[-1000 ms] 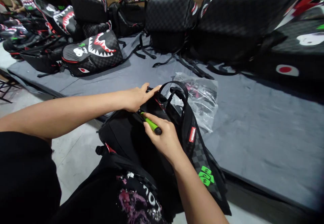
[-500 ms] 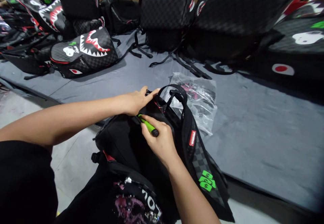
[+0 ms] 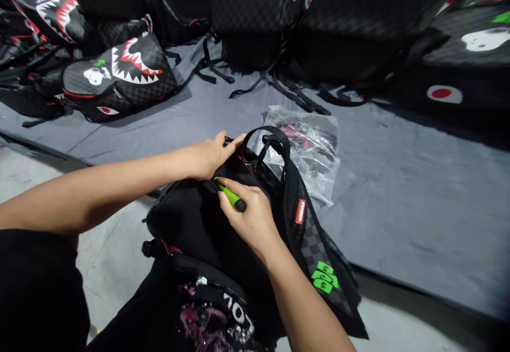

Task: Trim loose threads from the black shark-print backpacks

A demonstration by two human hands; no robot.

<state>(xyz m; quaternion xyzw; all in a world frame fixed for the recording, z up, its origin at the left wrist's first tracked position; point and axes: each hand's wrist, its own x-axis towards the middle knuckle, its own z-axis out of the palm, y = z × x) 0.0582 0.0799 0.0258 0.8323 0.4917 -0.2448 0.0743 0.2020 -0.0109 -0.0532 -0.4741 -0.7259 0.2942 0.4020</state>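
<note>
A black backpack (image 3: 187, 211) lies tilted between my body and the edge of the grey-covered table. My left hand (image 3: 210, 156) grips its upper edge, with thumb and a finger stretched toward the top handle loop (image 3: 268, 131). Pinched in my right hand (image 3: 255, 216) is a bright green stick-like tool with a black end (image 3: 231, 196); its working tip is hidden against the bag near my left hand. A red label (image 3: 300, 212) and green patches (image 3: 324, 277) show on the bag's checkered right side.
Behind the backpack, a clear plastic bag (image 3: 305, 150) lies on the grey table cover (image 3: 402, 192). Several checkered backpacks stand along the far side, one with a shark mouth (image 3: 135, 62) at left. Loose straps (image 3: 295, 97) trail over the cover.
The view has tipped down slightly, so the far backpacks sit higher in the picture. Both hands keep nearly the same hold on the backpack and the green tool.
</note>
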